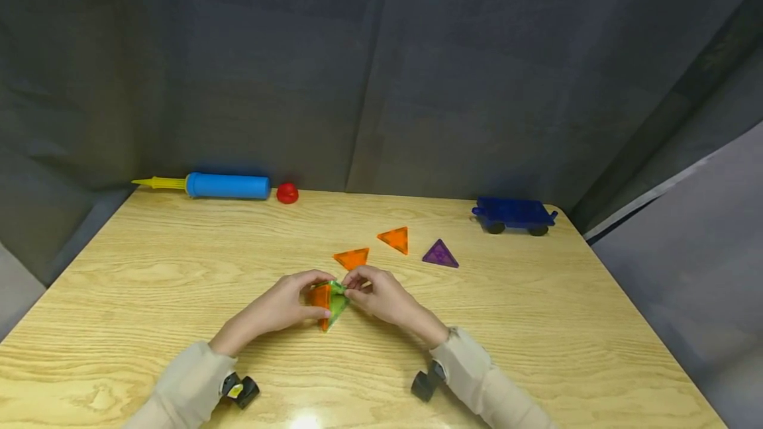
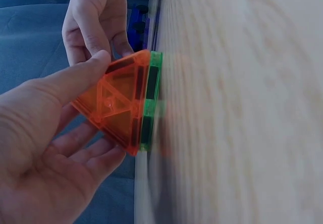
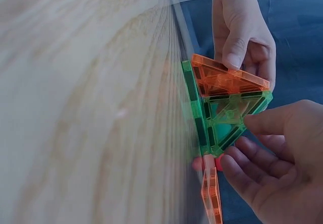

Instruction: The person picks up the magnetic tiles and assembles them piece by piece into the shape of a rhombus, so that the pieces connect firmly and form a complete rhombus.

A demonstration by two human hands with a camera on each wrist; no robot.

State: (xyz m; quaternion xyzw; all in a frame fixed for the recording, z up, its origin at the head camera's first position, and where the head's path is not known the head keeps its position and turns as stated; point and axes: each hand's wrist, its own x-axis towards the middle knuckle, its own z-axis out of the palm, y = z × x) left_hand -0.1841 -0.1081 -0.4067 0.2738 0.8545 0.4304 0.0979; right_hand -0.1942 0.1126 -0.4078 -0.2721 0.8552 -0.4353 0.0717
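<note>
My left hand [image 1: 280,303] holds a translucent orange triangular magnetic tile [image 2: 116,100], thumb on its upper corner and fingers at its lower side. That tile leans upright against a green tile [image 3: 194,103] lying flat on the table. My right hand [image 1: 384,296] pinches another green triangular magnetic tile [image 3: 233,110], which stands tilted beside the orange one along the flat tile's edge. A loose orange triangular tile [image 1: 353,258] lies just beyond the hands. Fingers partly cover the joined tiles in the head view.
Farther back lie another orange triangular tile [image 1: 397,240] and a purple triangular tile [image 1: 440,254]. A blue wheeled toy base [image 1: 514,213] stands at the back right. Along the back left are a blue and yellow hand pump [image 1: 228,186] and a small red object [image 1: 287,193].
</note>
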